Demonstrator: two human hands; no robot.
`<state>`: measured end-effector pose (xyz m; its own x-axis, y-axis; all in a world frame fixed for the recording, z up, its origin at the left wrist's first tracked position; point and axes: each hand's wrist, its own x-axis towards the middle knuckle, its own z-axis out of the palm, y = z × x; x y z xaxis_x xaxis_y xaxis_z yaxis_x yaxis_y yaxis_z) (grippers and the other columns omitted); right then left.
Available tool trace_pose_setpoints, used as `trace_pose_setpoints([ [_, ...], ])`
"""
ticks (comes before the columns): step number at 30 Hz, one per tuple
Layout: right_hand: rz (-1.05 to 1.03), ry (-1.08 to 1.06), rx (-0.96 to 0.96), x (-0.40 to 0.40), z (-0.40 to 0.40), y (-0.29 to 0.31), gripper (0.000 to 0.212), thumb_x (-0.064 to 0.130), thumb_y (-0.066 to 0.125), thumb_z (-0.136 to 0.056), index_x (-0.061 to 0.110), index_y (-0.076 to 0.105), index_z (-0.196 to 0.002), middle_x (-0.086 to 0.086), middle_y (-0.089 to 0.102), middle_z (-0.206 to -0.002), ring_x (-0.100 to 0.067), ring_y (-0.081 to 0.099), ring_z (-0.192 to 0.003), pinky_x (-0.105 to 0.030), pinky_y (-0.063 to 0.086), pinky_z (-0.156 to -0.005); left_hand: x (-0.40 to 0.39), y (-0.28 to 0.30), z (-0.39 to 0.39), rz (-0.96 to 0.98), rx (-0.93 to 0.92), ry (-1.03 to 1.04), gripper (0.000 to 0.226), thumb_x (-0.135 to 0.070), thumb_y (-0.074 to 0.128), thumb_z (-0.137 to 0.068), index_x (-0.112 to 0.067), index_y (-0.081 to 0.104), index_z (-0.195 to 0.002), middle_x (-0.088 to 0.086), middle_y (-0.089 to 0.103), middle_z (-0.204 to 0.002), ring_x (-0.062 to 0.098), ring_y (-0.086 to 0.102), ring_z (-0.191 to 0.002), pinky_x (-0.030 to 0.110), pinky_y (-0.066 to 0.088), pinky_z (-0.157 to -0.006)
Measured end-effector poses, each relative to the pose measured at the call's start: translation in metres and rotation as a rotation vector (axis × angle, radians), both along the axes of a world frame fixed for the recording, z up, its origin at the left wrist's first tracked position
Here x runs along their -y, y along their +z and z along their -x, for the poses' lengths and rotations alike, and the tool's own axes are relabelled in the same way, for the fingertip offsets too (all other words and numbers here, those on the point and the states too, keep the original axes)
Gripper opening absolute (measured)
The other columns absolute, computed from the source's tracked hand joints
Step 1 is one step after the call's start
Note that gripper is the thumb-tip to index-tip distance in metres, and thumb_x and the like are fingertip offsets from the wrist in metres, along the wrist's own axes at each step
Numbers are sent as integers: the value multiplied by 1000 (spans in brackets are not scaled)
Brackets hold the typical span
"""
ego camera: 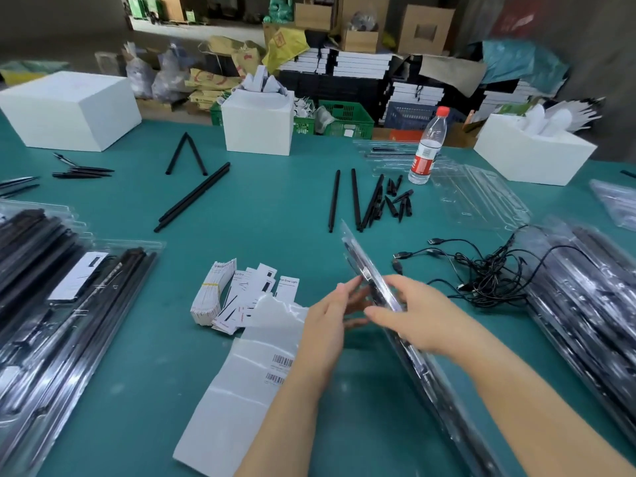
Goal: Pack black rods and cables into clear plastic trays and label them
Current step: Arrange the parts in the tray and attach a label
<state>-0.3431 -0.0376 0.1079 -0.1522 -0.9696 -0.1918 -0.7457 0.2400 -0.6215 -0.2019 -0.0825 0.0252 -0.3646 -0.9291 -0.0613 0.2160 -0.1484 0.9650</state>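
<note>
A clear plastic tray filled with black rods stands on edge, tilted, running from the table's middle toward the bottom right. My right hand grips it from the right side. My left hand touches its left face with spread fingers. Loose black rods and pointed black tips lie beyond it. A tangle of black cables lies to the right. Barcode label sheets and a stack of printed cards lie to the left of my hands.
Packed trays are piled at the left and right. Empty clear trays, a water bottle and white boxes stand farther back on the green table. More rods lie at mid-left.
</note>
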Motion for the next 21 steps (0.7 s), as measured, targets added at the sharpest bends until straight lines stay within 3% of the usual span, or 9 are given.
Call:
trace_pose_setpoints([
  [2, 49, 6, 109, 5, 18, 9, 15, 38, 67, -91, 34, 68, -105, 8, 74, -91, -12, 70, -81, -35, 59, -77, -2, -1, 0, 108, 96, 75, 29, -31, 54, -102, -35, 62, -129, -21, 63, -131, -9, 54, -121, 21, 45, -103],
  [5, 73, -62, 561, 10, 39, 13, 18, 29, 64, -94, 21, 72, -108, -4, 75, -105, -22, 73, -89, -33, 61, -71, -7, -4, 2, 114, 156, 95, 80, -48, 73, -79, -38, 37, -149, -21, 43, -144, -9, 48, -126, 21, 42, -104],
  [6, 98, -112, 747, 12, 43, 9, 21, 26, 61, -95, 20, 71, -112, -4, 74, -112, -22, 72, -97, -32, 61, -71, -7, -6, 2, 33, 111, 47, 90, -51, 76, -74, -38, 32, -151, -16, 48, -144, -4, 55, -122, 26, 45, -104],
  [8, 139, -199, 958, 14, 47, -5, 25, 27, 59, -92, 24, 73, -113, -2, 71, -121, -23, 70, -107, -34, 60, -79, -8, -8, 2, -72, 9, -51, 78, -42, 77, -78, -33, 39, -145, -5, 66, -130, 11, 67, -113, 38, 52, -101],
  [10, 111, -257, 904, 16, 50, -27, 36, 38, 61, -88, 26, 69, -120, -4, 66, -129, -29, 64, -117, -46, 55, -95, -7, -9, 1, -54, 80, -38, 51, -30, 74, -87, -31, 52, -133, -3, 73, -118, 14, 71, -105, 37, 57, -94],
  [12, 38, -296, 795, 11, 50, -45, 49, 46, 62, -87, 22, 60, -131, -2, 65, -129, -27, 61, -120, -51, 49, -103, -6, -10, 0, -21, 158, 33, 43, -27, 72, -91, -28, 56, -131, -5, 74, -114, 11, 71, -101, 36, 58, -92],
  [15, -98, -304, 921, -5, 53, -71, 49, 33, 71, -84, 9, 60, -125, -12, 73, -109, -26, 72, -89, -39, 60, -77, -3, -11, -1, -14, 171, 90, 35, -22, 72, -91, -27, 59, -123, -3, 75, -105, 19, 73, -96, 47, 57, -91],
  [18, -153, -226, 1022, -30, 51, -89, 41, 25, 77, -81, 6, 64, -115, -17, 72, -102, -32, 71, -91, -43, 60, -76, 2, -13, -3, 14, 265, 105, 45, -30, 72, -90, -26, 56, -132, -3, 70, -122, 18, 66, -112, 48, 51, -101],
  [21, -45, -233, 807, -40, 42, -100, 49, 35, 69, -89, 19, 55, -133, -13, 75, -103, -28, 72, -97, -47, 52, -97, 3, -17, -1, 50, 421, 101, 65, -40, 68, -91, -24, 42, -148, -5, 53, -145, 17, 52, -132, 46, 42, -112],
])
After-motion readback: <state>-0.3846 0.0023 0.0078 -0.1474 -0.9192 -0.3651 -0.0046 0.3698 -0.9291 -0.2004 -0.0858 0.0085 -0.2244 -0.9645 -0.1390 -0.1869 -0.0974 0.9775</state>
